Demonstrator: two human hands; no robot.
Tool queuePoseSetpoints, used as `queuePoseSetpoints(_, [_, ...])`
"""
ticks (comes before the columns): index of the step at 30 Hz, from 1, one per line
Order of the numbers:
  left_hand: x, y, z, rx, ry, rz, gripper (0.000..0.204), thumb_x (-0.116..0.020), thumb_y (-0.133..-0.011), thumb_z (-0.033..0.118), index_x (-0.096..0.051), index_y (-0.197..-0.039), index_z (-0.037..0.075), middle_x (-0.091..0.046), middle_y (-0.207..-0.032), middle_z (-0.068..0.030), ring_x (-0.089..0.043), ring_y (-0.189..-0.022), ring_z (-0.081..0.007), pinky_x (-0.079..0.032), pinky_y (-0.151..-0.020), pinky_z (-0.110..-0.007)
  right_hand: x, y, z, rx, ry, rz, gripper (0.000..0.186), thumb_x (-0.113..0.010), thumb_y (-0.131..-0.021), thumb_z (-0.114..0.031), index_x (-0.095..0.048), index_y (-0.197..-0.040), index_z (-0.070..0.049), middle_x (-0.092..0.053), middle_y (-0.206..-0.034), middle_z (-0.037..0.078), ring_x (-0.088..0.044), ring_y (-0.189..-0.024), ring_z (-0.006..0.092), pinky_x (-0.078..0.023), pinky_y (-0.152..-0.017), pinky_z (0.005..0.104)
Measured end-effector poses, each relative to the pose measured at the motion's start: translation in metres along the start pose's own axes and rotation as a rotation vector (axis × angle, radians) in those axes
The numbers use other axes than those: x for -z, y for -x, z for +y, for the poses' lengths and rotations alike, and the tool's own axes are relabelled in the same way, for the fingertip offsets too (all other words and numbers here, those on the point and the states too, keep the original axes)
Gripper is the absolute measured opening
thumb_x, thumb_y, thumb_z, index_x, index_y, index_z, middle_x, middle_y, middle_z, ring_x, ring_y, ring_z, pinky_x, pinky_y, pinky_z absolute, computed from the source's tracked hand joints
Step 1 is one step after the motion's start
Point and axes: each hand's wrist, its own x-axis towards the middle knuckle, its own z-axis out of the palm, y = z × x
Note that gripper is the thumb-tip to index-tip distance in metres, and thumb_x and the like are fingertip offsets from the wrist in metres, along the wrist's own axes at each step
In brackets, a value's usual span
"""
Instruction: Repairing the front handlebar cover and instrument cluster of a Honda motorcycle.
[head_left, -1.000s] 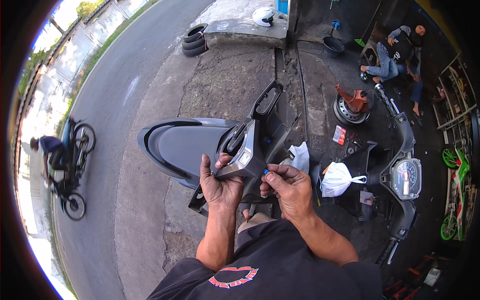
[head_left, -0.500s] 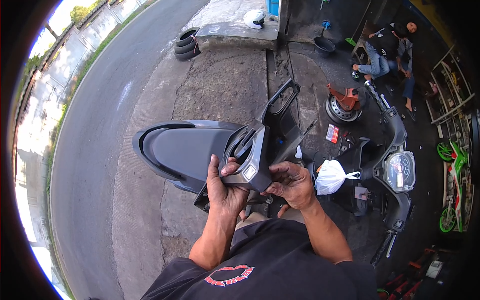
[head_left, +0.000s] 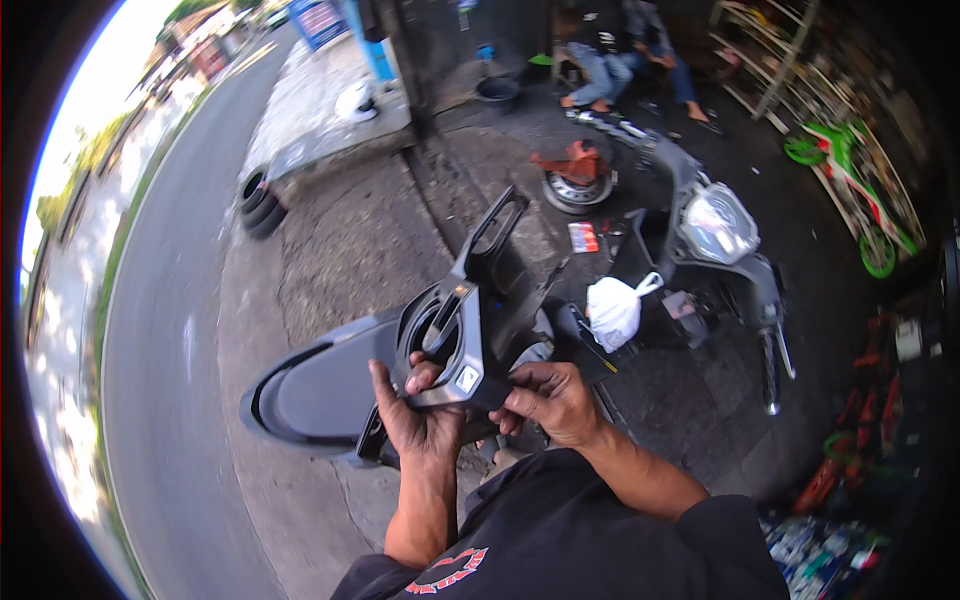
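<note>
Both my hands hold a dark grey plastic scooter handlebar cover (head_left: 476, 345), tilted, with a rounded opening and a pale square switch (head_left: 467, 379) in its face. My left hand (head_left: 432, 420) grips its near left side, one finger reaching into the opening and the thumb stretched out. At the cover's near right corner, my right hand (head_left: 555, 402) is closed with its fingertips pinching the edge. Beneath the cover lies the scooter's long seat (head_left: 325, 385). To the right stand the scooter's handlebars with the gauge (head_left: 718, 225). A tied white plastic bag (head_left: 615, 312) sits between the seat and the handlebars.
Past the scooter lie a wheel (head_left: 574, 196) with an orange-red part on it and a small red-and-white packet (head_left: 583, 237). Stacked tyres (head_left: 262, 208) stand by the road. Two people (head_left: 602, 75) sit near a black basin (head_left: 497, 93). A green minibike (head_left: 850, 190) leans at a rack.
The view has turned, so the scooter, tyres and people appear shifted leftward and more of the workshop's right side shows. Both hands still hold the handlebar cover.
</note>
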Motion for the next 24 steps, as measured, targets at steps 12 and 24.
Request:
queuePoseSetpoints(12, [-0.003,0.102,-0.113,0.452,-0.625,-0.339,0.065,-0.049,-0.094,0.066,-0.057,-0.113,0.005,-0.045,-0.061,-0.0005,-0.053,-0.064,-0.0192,-0.05,-0.088,-0.055,0.033,0.211,0.017,0.312,0.213,0.134,0.023,-0.066,-0.095,-0.015,-0.065,-0.112,0.001,-0.072,-0.092,0.009,-0.068,-0.084,0.0135,-0.055,-0.075,0.0276])
queuePoseSetpoints(24, [0.102,0.245,-0.381,1.356,-1.04,-0.551,0.036,-0.062,-0.098,0.035,-0.055,-0.108,0.001,-0.051,-0.075,-0.0026,-0.056,-0.072,-0.0153,-0.051,-0.073,-0.036,0.276,0.654,0.135,0.244,-0.05,1.378,0.037,-0.053,-0.099,-0.03,-0.065,-0.119,-0.001,-0.07,-0.109,0.013,-0.067,-0.096,0.0213,-0.052,-0.083,0.0314])
